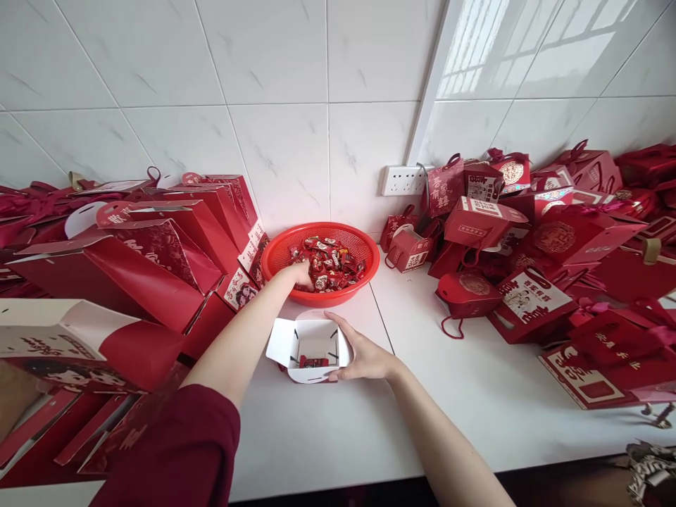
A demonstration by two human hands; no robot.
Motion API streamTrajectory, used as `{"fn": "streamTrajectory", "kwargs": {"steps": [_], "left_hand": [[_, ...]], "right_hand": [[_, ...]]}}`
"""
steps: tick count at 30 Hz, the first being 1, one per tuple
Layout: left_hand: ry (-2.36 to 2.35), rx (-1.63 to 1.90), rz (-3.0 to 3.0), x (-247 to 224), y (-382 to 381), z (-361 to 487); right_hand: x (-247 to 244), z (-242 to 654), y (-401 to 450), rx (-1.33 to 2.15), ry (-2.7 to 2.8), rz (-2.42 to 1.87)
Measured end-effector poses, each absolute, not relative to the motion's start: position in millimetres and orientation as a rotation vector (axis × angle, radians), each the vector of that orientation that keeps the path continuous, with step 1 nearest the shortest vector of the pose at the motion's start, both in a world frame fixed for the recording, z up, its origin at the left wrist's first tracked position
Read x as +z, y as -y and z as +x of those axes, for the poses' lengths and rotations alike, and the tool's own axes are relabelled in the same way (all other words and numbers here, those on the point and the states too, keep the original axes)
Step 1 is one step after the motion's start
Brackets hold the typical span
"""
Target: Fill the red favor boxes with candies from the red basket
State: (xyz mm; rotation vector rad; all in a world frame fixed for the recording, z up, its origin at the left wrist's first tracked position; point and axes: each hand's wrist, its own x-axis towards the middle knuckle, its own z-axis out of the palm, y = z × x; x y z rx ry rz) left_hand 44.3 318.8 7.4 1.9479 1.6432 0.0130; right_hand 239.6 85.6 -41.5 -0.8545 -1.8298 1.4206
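My left hand (302,273) reaches into a red plastic basket (274,285), its fingertips down among many red-wrapped candies (332,264); whether it grips any is hidden. On the white table in front of the basket stands a small paper gift box (279,341), lid flaps up and white inside. A red-wrapped candy (314,362) lies at its bottom. Gripping the box from its right side is my right hand (366,355), thumb at the near edge and fingers around the far edge.
Rows of open red gift boxes (153,282) stand along the left. Closed red gift boxes (570,236) with ribbons and cord handles are piled at the right. A power strip (402,181) sits against the tiled wall (279,134) behind. The table's front edge runs below my arms.
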Motion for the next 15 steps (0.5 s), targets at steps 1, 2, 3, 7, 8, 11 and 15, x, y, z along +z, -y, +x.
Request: {"fn": "streamTrajectory", "kwargs": {"steps": [1,2,3,7,8,11,15], "left_hand": [[-1.645,-0.030,1.951,7.5,-318.3,45.0],[-1.651,-0.074,1.954,8.0,-317.7,45.6],[-1.657,-0.109,1.959,8.7,-316.9,46.2],[-1.665,-0.098,2.009,13.6,-312.7,47.3],[-1.665,-0.066,2.025,15.4,-311.5,47.3],[-1.669,0.081,2.064,22.6,-306.8,46.5],[-1.660,0.367,2.080,41.6,-290.7,41.3]], "right_hand": [[-41.5,239.5,-85.5,1.423,1.829,-0.857],[-41.5,239.5,-85.3,1.425,1.828,-0.860],[-41.6,239.5,-85.2,1.425,1.827,-0.863],[-41.3,239.9,-85.0,1.420,1.828,-0.870],[-41.1,240.2,-85.0,1.413,1.832,-0.870],[-40.2,240.7,-85.0,1.385,1.851,-0.876],[-41.2,240.3,-85.6,1.376,1.872,-0.868]]}}
